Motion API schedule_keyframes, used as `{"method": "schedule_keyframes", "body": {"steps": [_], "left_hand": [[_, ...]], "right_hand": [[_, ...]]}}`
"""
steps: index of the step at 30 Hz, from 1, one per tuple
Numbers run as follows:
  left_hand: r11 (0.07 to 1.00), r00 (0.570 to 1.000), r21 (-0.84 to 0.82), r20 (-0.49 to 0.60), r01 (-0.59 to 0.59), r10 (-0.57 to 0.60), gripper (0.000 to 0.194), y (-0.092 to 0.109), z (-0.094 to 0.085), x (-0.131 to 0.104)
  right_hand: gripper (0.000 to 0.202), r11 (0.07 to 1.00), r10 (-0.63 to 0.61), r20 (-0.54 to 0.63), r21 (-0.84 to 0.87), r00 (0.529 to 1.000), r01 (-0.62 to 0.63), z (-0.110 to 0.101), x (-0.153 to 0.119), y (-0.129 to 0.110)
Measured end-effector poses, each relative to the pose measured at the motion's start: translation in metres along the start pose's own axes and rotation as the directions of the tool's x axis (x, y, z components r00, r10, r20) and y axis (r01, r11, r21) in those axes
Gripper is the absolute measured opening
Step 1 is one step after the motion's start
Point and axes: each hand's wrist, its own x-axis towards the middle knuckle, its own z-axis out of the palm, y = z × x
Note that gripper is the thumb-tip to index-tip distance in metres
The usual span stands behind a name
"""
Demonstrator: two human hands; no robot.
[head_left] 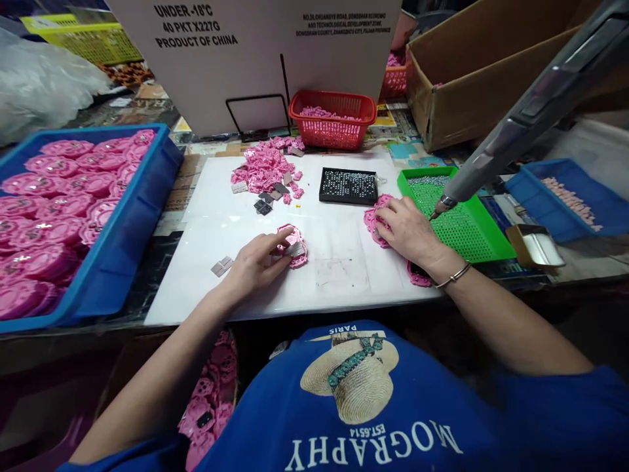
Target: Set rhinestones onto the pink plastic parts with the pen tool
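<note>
My left hand point(255, 262) has its fingers closed at the edge of a round pink plastic part point(297, 257), which lies on the white work sheet with a silvery grey piece on it. My right hand point(410, 226) grips a second pink plastic part point(372, 224) by its right side, and the fingers cover some of it. Under my right wrist, another pink part point(419, 275) with something black on it is partly hidden. To the left of my left hand lie grey square plates point(223, 265). An electric screwdriver point(472, 174) hangs over my right hand, its tip close to the knuckles.
A heap of small pink parts point(265, 165) sits behind, near dark squares point(264, 206) and a black tray of screws point(348, 185). A red basket point(334, 137) stands farther back. Pink parts fill the blue crate point(122, 252); a green tray point(496, 236) lies at right.
</note>
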Motion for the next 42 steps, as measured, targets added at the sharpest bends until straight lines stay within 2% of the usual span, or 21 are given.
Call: {"method": "schedule_keyframes", "body": {"steps": [5, 9, 16, 18, 20, 23, 28, 31, 33, 35, 37, 39, 42], "left_hand": [[1.000, 0.999, -0.003, 0.015, -0.029, 0.029, 0.047, -0.004, -0.003, -0.009], [0.999, 0.999, 0.008, 0.013, -0.051, 0.050, 0.047, -0.006, -0.004, -0.012], [0.999, 0.999, 0.021, -0.008, -0.045, 0.045, 0.045, -0.009, -0.004, -0.017], [0.999, 0.999, 0.024, -0.011, -0.048, 0.049, 0.045, -0.008, -0.005, -0.017], [0.998, 0.998, 0.030, -0.009, -0.059, 0.060, 0.045, -0.006, -0.007, -0.017], [0.997, 0.998, 0.044, 0.015, -0.062, 0.062, 0.049, -0.002, -0.009, -0.015], [0.989, 0.996, 0.124, -0.011, -0.086, 0.088, 0.059, 0.002, -0.005, -0.015], [0.980, 0.992, 0.162, -0.039, -0.112, 0.120, 0.055, 0.004, 0.001, -0.015], [0.982, 0.990, 0.142, -0.051, -0.125, 0.133, 0.053, 0.005, 0.003, -0.015], [0.983, 0.988, 0.110, -0.036, -0.149, 0.153, 0.054, 0.008, 0.004, -0.015], [0.982, 0.987, 0.098, 0.005, -0.162, 0.162, 0.054, 0.012, 0.002, -0.015], [0.981, 0.989, 0.121, 0.047, -0.148, 0.144, 0.055, 0.016, -0.001, -0.016], [0.974, 0.994, 0.198, 0.023, -0.106, 0.103, 0.054, 0.022, -0.001, -0.017]], "right_hand": [[0.035, 0.989, 0.139, 0.006, -0.058, 0.990, -0.138, 0.001, 0.004, -0.007], [0.030, 0.988, 0.109, 0.005, -0.107, 0.994, -0.108, -0.001, 0.005, -0.008], [0.031, 0.989, 0.078, -0.077, -0.116, 0.994, -0.087, -0.012, -0.008, -0.019], [0.033, 0.986, 0.132, -0.052, -0.099, 0.990, -0.136, -0.012, -0.006, -0.021], [0.041, 0.978, 0.196, 0.031, -0.081, 0.980, -0.193, -0.011, 0.000, -0.020], [0.041, 0.972, 0.234, 0.144, -0.059, 0.962, -0.227, -0.009, 0.010, -0.015], [0.039, 0.969, 0.248, 0.126, -0.052, 0.961, -0.243, -0.015, 0.009, -0.014], [0.041, 0.987, 0.160, -0.004, -0.010, 0.987, -0.160, -0.020, -0.002, -0.031], [0.042, 0.999, 0.003, -0.080, 0.034, 0.997, 0.000, -0.018, -0.008, -0.051], [0.041, 0.979, -0.182, -0.070, 0.083, 0.981, 0.188, -0.012, -0.011, -0.073], [0.040, 0.941, -0.311, -0.033, 0.130, 0.950, 0.312, -0.006, -0.012, -0.091], [0.047, 0.918, -0.359, -0.032, 0.165, 0.933, 0.360, -0.004, -0.014, -0.097], [0.055, 0.937, -0.298, -0.078, 0.164, 0.951, 0.307, -0.010, -0.022, -0.081]]}}
